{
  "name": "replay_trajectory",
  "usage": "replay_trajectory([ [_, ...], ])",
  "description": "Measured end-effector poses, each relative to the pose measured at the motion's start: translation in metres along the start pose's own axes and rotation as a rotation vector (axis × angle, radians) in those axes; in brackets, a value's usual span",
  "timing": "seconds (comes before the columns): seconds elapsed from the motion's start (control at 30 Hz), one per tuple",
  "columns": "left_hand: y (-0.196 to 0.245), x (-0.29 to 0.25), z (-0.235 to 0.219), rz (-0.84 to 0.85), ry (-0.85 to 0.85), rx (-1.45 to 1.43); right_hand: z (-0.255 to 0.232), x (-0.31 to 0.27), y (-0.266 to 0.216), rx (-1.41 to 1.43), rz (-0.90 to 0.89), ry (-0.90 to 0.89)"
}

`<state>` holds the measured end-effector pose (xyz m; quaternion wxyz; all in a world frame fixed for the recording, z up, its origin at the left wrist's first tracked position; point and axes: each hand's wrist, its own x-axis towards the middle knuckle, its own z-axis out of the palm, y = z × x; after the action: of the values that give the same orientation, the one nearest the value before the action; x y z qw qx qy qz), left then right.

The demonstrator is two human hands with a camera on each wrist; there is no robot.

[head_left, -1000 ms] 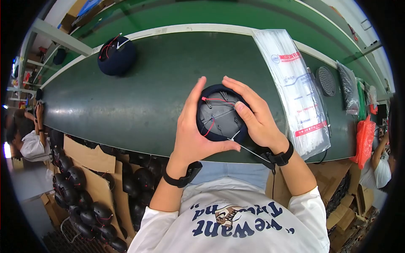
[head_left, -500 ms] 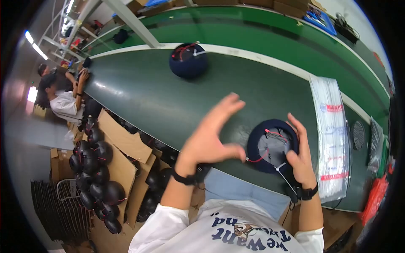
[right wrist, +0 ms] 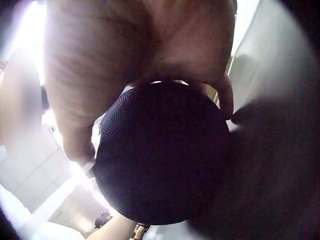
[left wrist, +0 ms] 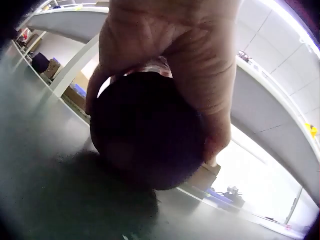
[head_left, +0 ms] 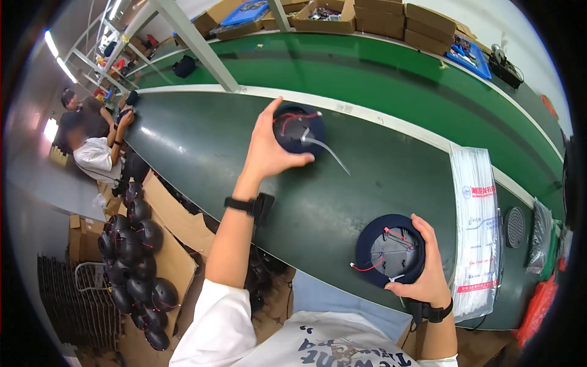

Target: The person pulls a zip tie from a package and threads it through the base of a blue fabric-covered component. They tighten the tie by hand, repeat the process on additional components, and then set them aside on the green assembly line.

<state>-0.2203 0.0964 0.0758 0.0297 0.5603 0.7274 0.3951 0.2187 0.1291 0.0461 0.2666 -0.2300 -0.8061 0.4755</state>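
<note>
Near the back of the bench my left hand (head_left: 263, 150) curls round the side of a navy fabric-covered round shell (head_left: 293, 129). Its black plastic inside faces up, with red wires and a long white cable tie (head_left: 330, 153) sticking out to the right. Closer to the front edge, my right hand (head_left: 431, 275) grips a second navy shell (head_left: 397, 257) from the right, thumb at the lower rim by its cable tie. Red wires with small plugs lie across this shell's inside. The left wrist view has the dark dome (left wrist: 145, 135) between thumb and fingers; the right wrist view shows the knit-covered dome (right wrist: 160, 155).
A plastic pack of white cable ties (head_left: 476, 232) lies at the right of the green bench (head_left: 202, 134), beside a round perforated grille (head_left: 515, 226). Stacked black shells (head_left: 131, 257) and cardboard stand below left. Another person (head_left: 98, 153) works at the far left.
My left hand has left the near shell and moved up and left to the far shell. The right hand has carried the near shell to the right. The view has swung left.
</note>
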Motion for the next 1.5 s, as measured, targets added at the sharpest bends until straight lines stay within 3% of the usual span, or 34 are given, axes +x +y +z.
replay_trajectory([
  [0.13, 0.042, -0.052, -0.004, 0.159, -0.128, -0.1, 0.0, -0.001, -0.003, -0.009, 0.022, 0.018],
  [0.33, 0.061, -0.091, 0.01, 0.184, -0.271, -0.206, -0.013, -0.009, -0.002, -0.018, 0.079, -0.024],
  [0.43, 0.057, -0.095, 0.01, 0.11, -0.31, -0.28, -0.018, -0.015, -0.005, 0.041, 0.136, 0.005],
  [0.5, 0.063, -0.1, -0.001, 0.13, -0.221, -0.234, -0.02, -0.019, -0.009, 0.106, 0.184, 0.055],
  [0.6, 0.09, -0.116, -0.028, 0.165, -0.053, -0.219, -0.035, -0.043, -0.028, -0.076, 0.238, 0.112],
  [0.67, 0.12, -0.141, -0.014, 0.158, 0.014, -0.445, -0.043, -0.06, -0.047, -0.241, 0.204, 0.149],
  [0.8, 0.188, -0.134, 0.033, 0.468, -0.42, -0.197, -0.024, -0.056, -0.08, -0.421, 0.226, 0.011],
  [0.87, 0.207, -0.129, 0.059, 0.427, -0.497, -0.113, -0.011, -0.059, -0.072, -0.434, 0.199, 0.017],
  [0.97, 0.211, -0.129, 0.08, 0.516, -0.552, -0.093, -0.005, -0.062, -0.066, -0.409, 0.121, 0.067],
  [1.1, 0.2, -0.129, 0.082, 0.571, -0.633, -0.087, -0.01, -0.067, -0.061, -0.35, 0.041, 0.003],
  [1.5, 0.202, -0.138, 0.094, 0.63, -0.543, 0.011, -0.009, -0.069, -0.051, -0.322, -0.08, 0.016],
])
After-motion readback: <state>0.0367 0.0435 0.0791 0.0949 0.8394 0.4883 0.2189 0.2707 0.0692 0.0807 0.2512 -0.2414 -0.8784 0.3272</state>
